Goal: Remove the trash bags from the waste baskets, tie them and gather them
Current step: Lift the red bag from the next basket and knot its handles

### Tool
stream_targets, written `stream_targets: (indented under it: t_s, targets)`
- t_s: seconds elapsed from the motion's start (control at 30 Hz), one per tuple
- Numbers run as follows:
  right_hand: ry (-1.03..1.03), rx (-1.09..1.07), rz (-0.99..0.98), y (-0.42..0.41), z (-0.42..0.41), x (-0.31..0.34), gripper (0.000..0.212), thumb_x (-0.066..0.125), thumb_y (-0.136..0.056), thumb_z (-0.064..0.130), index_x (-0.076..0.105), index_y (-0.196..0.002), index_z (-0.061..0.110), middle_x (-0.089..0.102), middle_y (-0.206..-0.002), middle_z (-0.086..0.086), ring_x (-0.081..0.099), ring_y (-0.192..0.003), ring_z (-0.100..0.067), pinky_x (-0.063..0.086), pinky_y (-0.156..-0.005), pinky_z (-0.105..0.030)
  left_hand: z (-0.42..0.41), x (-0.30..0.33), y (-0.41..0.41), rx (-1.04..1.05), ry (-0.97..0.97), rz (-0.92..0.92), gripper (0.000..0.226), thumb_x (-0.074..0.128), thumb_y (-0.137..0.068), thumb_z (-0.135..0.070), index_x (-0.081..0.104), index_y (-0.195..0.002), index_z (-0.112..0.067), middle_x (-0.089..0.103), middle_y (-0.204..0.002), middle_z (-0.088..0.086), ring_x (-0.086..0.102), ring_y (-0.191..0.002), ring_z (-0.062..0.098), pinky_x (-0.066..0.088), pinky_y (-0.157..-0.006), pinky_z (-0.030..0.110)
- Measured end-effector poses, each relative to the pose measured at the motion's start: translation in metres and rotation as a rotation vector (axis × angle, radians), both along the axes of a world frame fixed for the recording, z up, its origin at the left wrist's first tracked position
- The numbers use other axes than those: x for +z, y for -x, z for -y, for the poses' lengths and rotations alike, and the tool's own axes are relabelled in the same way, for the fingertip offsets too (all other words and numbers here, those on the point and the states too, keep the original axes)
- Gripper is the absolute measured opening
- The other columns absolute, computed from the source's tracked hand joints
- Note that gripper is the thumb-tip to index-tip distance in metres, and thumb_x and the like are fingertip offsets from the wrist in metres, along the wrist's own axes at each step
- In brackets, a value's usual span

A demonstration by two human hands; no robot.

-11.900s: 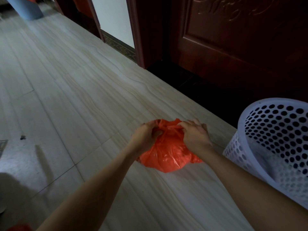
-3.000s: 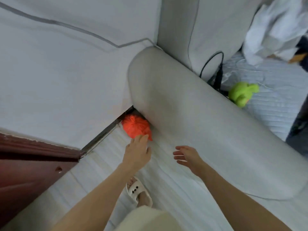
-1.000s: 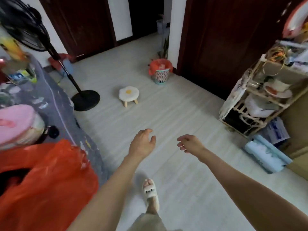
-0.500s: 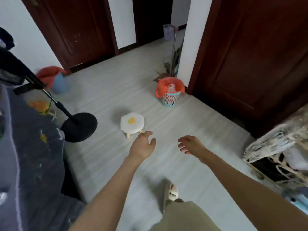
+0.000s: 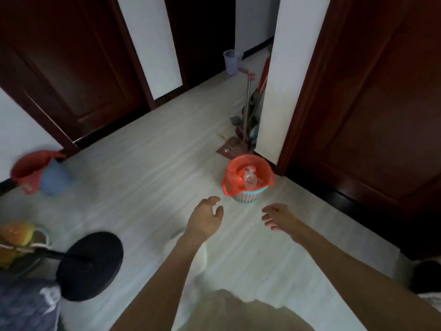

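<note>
Orange bag (image 5: 248, 174) lines the basket (image 5: 248, 198) ahead; our left hand (image 5: 205, 219) and right hand (image 5: 280, 217) hang slack over bare floor (image 5: 155, 168).

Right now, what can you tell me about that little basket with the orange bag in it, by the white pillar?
The small waste basket stands upright on the pale floor beside the white pillar's foot. Its wall looks like slatted teal and white plastic. An orange trash bag lines it, folded out over the rim, one handle loop hanging down the near side. Clear crumpled rubbish lies inside. Nothing touches it; both open hands are short of it.
</note>
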State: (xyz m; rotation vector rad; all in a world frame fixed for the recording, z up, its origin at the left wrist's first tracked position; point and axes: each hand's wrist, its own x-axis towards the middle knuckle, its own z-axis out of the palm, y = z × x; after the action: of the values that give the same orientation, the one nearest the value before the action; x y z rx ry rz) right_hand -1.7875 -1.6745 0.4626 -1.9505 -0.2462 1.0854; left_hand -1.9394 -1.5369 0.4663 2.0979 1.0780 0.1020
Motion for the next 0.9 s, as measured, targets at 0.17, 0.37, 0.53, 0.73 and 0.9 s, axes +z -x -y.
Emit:
stream_targets:
  t_s: [0.17,0.37,0.53,0.73,0.9]
  targets:
    - [-0.011,-0.058,0.023,-0.083,-0.079,-0.004,0.017,0.039,-0.092,0.006,0.055,-0.095,0.009,0.057,-0.073,-0.004,0.050,-0.059,-0.015,0.037,-0.055,-0.022,-0.098,-0.004,-0.082,-0.038,0.046,-0.021,0.032,0.050,-0.090,-0.017,0.056,-0.121,-0.012,0.060,-0.122,0.011,0.059,-0.110,0.025,0.042,-0.097,0.030]
    - [-0.006,-0.342,0.015,-0.192,-0.167,-0.055,0.019,0.040,-0.091,0.008,0.059,-0.093,0.008,0.061,-0.080,-0.011,0.054,-0.069,-0.023,0.041,-0.058,-0.026,-0.220,-0.034,-0.230,-0.283,0.045,-0.048,0.025,0.051,-0.089,-0.015,0.061,-0.110,-0.006,0.066,-0.113,0.015,0.061,-0.106,0.027,0.044,-0.088,0.031]
    - [0.076,-0.583,-0.032,-0.256,-0.225,-0.103,0.023,0.038,-0.090,0.007,0.061,-0.087,0.001,0.058,-0.085,-0.019,0.052,-0.078,-0.025,0.041,-0.066,-0.034,-0.301,-0.067,-0.341,-0.425,0.083,-0.122,0.025,0.049,-0.089,-0.010,0.060,-0.111,-0.007,0.068,-0.111,0.014,0.062,-0.106,0.025,0.043,-0.086,0.026]
    - [0.230,-0.531,0.126,-0.294,-0.249,-0.158,0.026,0.042,-0.090,0.007,0.062,-0.098,-0.006,0.067,-0.096,-0.023,0.060,-0.084,-0.031,0.045,-0.074,-0.034,-0.333,-0.129,-0.433,-0.487,0.124,-0.195,0.028,0.046,-0.091,-0.008,0.056,-0.117,-0.004,0.064,-0.116,0.016,0.059,-0.111,0.027,0.041,-0.089,0.026]
    - [0.390,-0.401,0.315,-0.334,-0.260,-0.260,0.029,0.040,-0.090,0.013,0.062,-0.108,0.011,0.065,-0.111,-0.013,0.060,-0.100,-0.029,0.050,-0.085,-0.036,-0.336,-0.252,-0.487,-0.596,0.072,-0.217,0.021,0.049,-0.086,-0.001,0.061,-0.103,-0.001,0.067,-0.102,0.021,0.063,-0.098,0.032,0.046,-0.082,0.032]
